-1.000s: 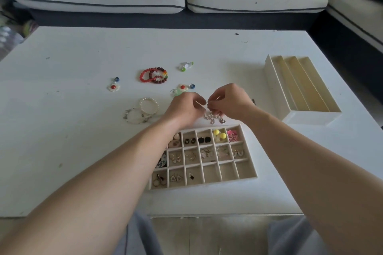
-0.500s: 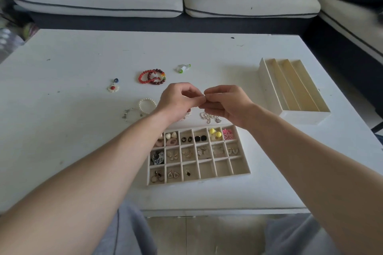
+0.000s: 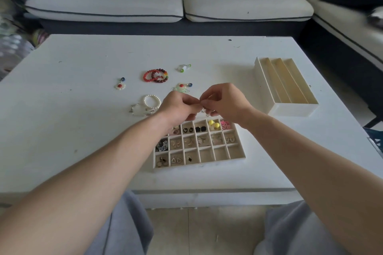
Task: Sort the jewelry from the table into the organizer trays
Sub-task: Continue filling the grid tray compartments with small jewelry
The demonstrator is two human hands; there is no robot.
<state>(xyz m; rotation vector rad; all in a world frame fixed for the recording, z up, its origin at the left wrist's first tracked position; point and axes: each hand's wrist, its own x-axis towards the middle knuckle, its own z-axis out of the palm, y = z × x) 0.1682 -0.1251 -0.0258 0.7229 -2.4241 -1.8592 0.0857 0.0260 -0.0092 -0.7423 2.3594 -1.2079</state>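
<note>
**Both hands pinch one small silvery piece over the grid tray**

The silvery piece [image 3: 204, 111] hangs between my two hands, just above the far edge of the grid tray [image 3: 196, 166]; only a glint of thin metal shows below the fingers, so I cannot tell its full shape. The left hand [image 3: 178, 107] and the right hand [image 3: 223, 103] meet tip to tip, fingers curled, each pinching the piece; I judge this to be a fiddling step, undoing or straightening it, before it is placed. Next it needs a gentle lowering into a compartment that fits it; the near-right cells look free, though the long tray [image 3: 290, 109] with its three channels may suit a chain better.

The grid tray is pale and matte, with small square cells holding studs, hoops, yellow balls and a pink piece. On the white table [image 3: 83, 130] lie glossy red bead bracelets [image 3: 155, 76], a pearl bracelet [image 3: 152, 100], a clear bead bracelet [image 3: 141, 109] and a flower charm [image 3: 120, 85]; these are yet to be sorted.
</note>
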